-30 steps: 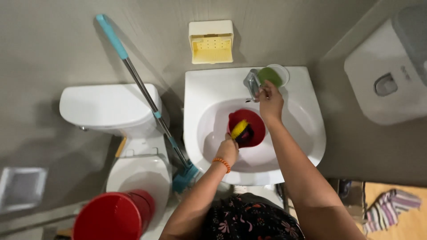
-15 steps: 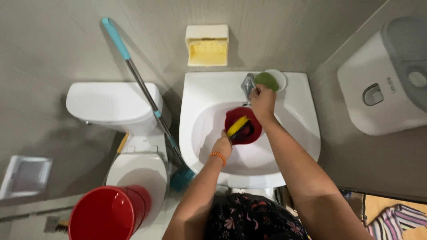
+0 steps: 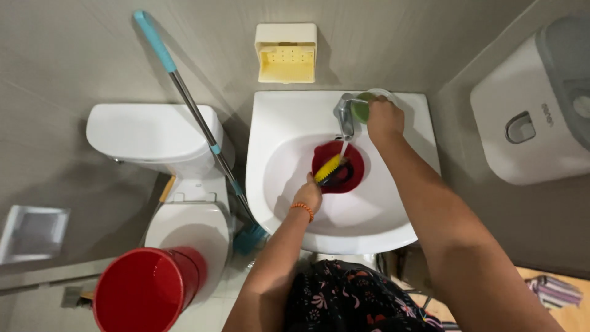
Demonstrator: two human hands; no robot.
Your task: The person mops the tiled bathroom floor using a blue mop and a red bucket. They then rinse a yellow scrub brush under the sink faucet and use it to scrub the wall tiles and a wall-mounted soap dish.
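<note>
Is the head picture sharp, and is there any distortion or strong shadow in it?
Head view: mostly sharp, evenly lit. Wide-lens distortion bends the walls and the mop handle; the right hand at the tap and the left hand by the red bowl show clearly. Soft shadow lies under the sink rim; no glare.

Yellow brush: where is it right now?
Head view: the yellow brush sits in the red cup inside the sink, under the tap, held by the left hand.
</note>
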